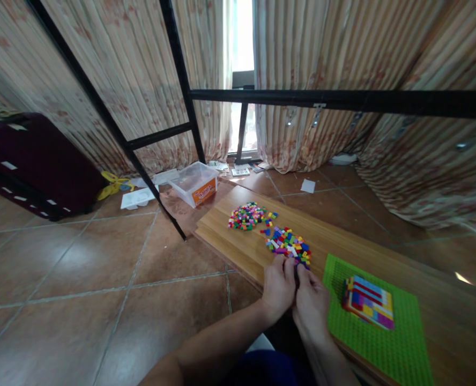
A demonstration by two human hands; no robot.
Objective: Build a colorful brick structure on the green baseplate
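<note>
Both hands meet at the near edge of the wooden board, just in front of a pile of mixed toy bricks (289, 242). My left hand (279, 284) has its fingers pinched together, and so does my right hand (311, 294) beside it. Whatever lies between the fingertips is hidden or too small to name. To the right of my right hand, a green baseplate (399, 354) carries a block of stacked, multicoloured bricks (369, 301). A second pile of smaller bricks (246, 216) lies farther off, with a few loose pieces between the piles.
The wooden board (217, 217) runs from centre to lower right. Behind its far end, a clear plastic box (193, 182) with an orange label sits on the tiled floor. A black metal frame (342, 99) crosses above. A dark suitcase (37, 166) stands left; curtains (322, 48) hang behind.
</note>
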